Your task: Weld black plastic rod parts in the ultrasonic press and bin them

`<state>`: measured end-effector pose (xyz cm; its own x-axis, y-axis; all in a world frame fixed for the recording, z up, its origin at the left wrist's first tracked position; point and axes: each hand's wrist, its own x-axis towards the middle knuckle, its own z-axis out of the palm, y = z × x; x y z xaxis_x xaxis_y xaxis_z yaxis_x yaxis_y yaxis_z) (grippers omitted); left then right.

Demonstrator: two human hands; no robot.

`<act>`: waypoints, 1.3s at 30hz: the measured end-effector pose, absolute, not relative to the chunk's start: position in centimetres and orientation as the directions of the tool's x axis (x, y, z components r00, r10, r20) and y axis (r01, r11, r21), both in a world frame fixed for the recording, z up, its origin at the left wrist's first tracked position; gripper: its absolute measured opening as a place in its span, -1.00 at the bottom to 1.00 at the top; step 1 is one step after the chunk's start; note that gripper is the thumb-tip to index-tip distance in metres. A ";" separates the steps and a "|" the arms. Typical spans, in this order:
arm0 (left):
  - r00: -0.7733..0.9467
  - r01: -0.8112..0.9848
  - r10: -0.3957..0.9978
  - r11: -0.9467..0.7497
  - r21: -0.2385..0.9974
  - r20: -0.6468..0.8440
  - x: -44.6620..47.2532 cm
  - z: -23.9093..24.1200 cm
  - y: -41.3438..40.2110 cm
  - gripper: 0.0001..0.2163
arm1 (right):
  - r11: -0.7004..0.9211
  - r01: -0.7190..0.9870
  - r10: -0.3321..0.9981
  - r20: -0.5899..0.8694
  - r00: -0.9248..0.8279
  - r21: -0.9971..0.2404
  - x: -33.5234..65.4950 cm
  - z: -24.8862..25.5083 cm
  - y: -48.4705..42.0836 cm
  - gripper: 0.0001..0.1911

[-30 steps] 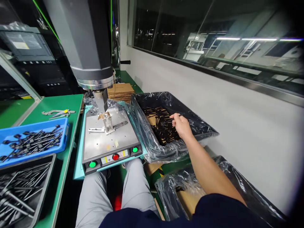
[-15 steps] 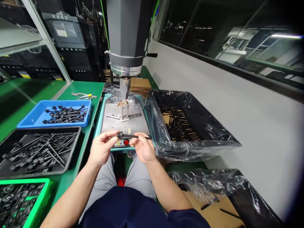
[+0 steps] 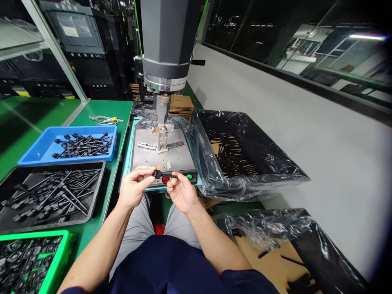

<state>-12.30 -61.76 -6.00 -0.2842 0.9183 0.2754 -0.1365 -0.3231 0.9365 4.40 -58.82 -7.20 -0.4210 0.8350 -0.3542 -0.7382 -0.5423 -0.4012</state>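
Observation:
In front of the machine's base I hold a black rod-shaped part with a thicker head (image 3: 157, 174). My left hand (image 3: 134, 185) pinches it by the head between thumb and fingers. My right hand (image 3: 183, 192) has thumb and forefinger closed on the thin, ribbed-looking shaft. The part lies nearly level, and its far end is hidden by my right fingers. Beyond my hands, a small metal fixture (image 3: 162, 139) stands on the grey plate (image 3: 177, 160), under the machine's grey metal tip (image 3: 162, 108). Behind the part show a red button (image 3: 165, 180) and a green button (image 3: 189, 177).
On the left bench are a blue tray (image 3: 39, 151) and a black tray (image 3: 99, 179) of similar parts, a green crate (image 3: 56, 261) of black pieces, and pliers (image 3: 105, 119). A plastic-lined black bin (image 3: 266, 163) stands right, another lined box (image 3: 275, 261) below it.
My right hand has shifted left along the shaft, nearer my left hand, and the right end of the shaft no longer shows past my fingers. The green button has come into view.

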 end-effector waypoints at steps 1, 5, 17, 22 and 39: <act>-0.283 -0.133 0.915 -0.335 0.933 0.288 -12.3 -6.1 -61.7 -0.82 | -0.574 -0.741 0.805 -0.403 -0.434 -0.349 4.2 -7.2 -58.9 -0.90; -0.243 -0.112 0.917 -0.349 0.930 0.315 -12.6 -6.5 -61.5 -0.84 | -0.636 -0.753 0.713 -0.502 -0.490 -0.168 3.8 -7.4 -59.3 -0.87; -0.245 -0.206 0.946 -0.264 0.942 0.212 -11.4 -7.6 -60.4 -0.85 | -0.511 -0.835 0.827 -0.378 -0.415 -0.203 3.4 -9.4 -60.7 -0.96; -0.275 -0.175 0.943 -0.243 0.954 0.190 -9.7 -8.1 -60.5 -0.80 | -0.468 -0.854 0.864 -0.322 -0.387 -0.228 3.5 -9.9 -60.5 -0.91; -0.266 -0.032 0.964 -0.027 0.999 0.017 -11.4 -8.2 -50.7 -0.62 | -0.242 -0.447 0.960 -0.145 -0.242 -0.861 4.5 -15.9 -53.6 -0.57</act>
<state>-11.40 -50.72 -8.21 -0.2665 0.9637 0.0172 -0.0323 -0.0267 0.9991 4.46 -53.61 -15.93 -0.2416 0.9596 -0.1445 -0.4467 -0.2422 -0.8613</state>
